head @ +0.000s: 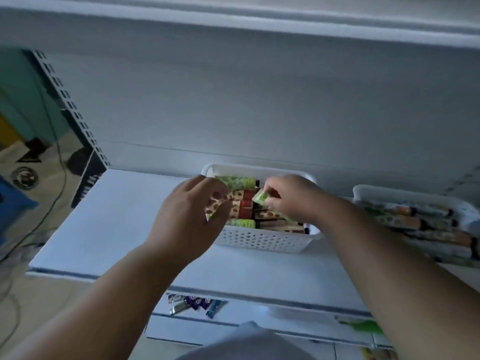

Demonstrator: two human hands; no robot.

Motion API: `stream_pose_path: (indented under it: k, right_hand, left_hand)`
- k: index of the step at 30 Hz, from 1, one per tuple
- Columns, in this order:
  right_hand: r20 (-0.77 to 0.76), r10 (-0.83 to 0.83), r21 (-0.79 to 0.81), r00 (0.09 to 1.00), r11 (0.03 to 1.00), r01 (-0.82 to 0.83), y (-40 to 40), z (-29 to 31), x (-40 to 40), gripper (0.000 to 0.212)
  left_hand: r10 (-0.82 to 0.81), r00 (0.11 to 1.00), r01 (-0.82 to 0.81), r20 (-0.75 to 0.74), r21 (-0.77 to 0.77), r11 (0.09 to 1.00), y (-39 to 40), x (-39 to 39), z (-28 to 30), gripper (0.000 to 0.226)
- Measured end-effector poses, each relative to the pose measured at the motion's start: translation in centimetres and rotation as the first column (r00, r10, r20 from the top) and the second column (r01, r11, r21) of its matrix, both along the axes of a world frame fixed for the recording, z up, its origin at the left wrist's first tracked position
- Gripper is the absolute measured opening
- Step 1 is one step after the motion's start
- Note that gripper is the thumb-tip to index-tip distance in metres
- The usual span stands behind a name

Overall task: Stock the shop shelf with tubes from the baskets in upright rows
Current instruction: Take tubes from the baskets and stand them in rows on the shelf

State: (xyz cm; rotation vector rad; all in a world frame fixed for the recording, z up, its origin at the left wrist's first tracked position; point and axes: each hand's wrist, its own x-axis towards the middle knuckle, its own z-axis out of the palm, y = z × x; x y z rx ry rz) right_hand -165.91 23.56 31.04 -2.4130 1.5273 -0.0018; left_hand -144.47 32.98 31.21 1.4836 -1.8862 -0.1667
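— So, how many baskets sit on the shelf point(109, 229)?
— Two white ones: one basket point(259, 241) in the middle, a second basket point(374, 192) at the right edge, both filled with tubes lying flat.
— And the hands?
— Two, both over the middle basket. The left hand point(187, 216) pinches a brown-patterned tube point(217, 206) at the basket's left end. The right hand point(293, 197) pinches the tip of a green tube point(260, 198), lifted just above the others.
— How many tubes in all?
— Too blurred to count.
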Motion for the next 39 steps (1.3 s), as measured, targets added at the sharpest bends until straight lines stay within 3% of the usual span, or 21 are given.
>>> stream_pose_path:
  k: [4, 7, 9, 14, 19, 23, 27, 30, 34, 39]
  right_hand:
    - [0.425, -0.099, -0.219, 0.9, 0.953, 0.208, 3.3, 2.4, -1.0, 0.01]
    - [0.653, -0.188, -0.161, 0.733, 0.912, 0.377, 6.0, 3.7, -0.7, 0.009]
    - [0.767, -0.221, -0.081, 0.603, 0.898, 0.432, 7.7, 4.3, -0.4, 0.01]
    - [0.89, -0.243, 0.048, 0.386, 0.891, 0.451, 10.8, 5.4, -0.2, 0.012]
    - [0.892, -0.27, 0.094, 0.362, 0.894, 0.438, 11.7, 5.0, -0.9, 0.011]
    - [0.902, -0.268, 0.102, 0.339, 0.894, 0.436, 11.9, 4.7, -1.7, 0.016]
    - [0.925, -0.278, 0.127, 0.259, 0.868, 0.48, 12.8, 4.6, -3.6, 0.023]
    - [0.935, -0.302, 0.172, 0.186, 0.845, 0.507, 14.4, 4.3, -6.2, 0.025]
    - [0.94, -0.326, 0.223, 0.096, 0.806, 0.548, 18.3, 4.2, -11.8, 0.023]
    - [0.911, -0.371, 0.191, 0.179, 0.766, 0.614, 24.8, 4.3, -21.8, 0.022]
  left_hand:
    - [-0.104, 0.994, 0.103, 0.025, 0.008, 0.995, -3.5, -0.2, -0.5, 0.012]
    - [-0.152, 0.984, 0.149, 0.09, 0.038, 0.988, -6.3, -0.8, -1.0, 0.017]
    - [-0.137, 0.964, 0.111, 0.228, 0.127, 0.986, -8.4, -1.2, -1.5, 0.023]
    - [-0.141, 0.811, 0.014, 0.567, 0.222, 0.975, -11.6, -2.0, -2.8, 0.021]
    - [-0.18, 0.701, -0.017, 0.69, 0.268, 0.963, -11.6, -2.5, -3.0, 0.022]
    - [-0.14, 0.857, 0.088, 0.496, 0.127, 0.988, -9.7, -2.3, -1.3, 0.015]
    - [-0.275, 0.932, 0.233, 0.235, 0.191, 0.953, -5.1, -4.7, 1.0, 0.024]
    - [-0.43, 0.902, 0.414, 0.043, 0.194, 0.889, -2.0, -7.9, 1.4, 0.024]
    - [-0.526, 0.848, 0.511, 0.064, 0.167, 0.843, 1.0, -14.3, 1.1, 0.018]
    - [-0.518, 0.854, 0.509, -0.042, 0.268, 0.818, 5.4, -25.4, 1.1, 0.032]
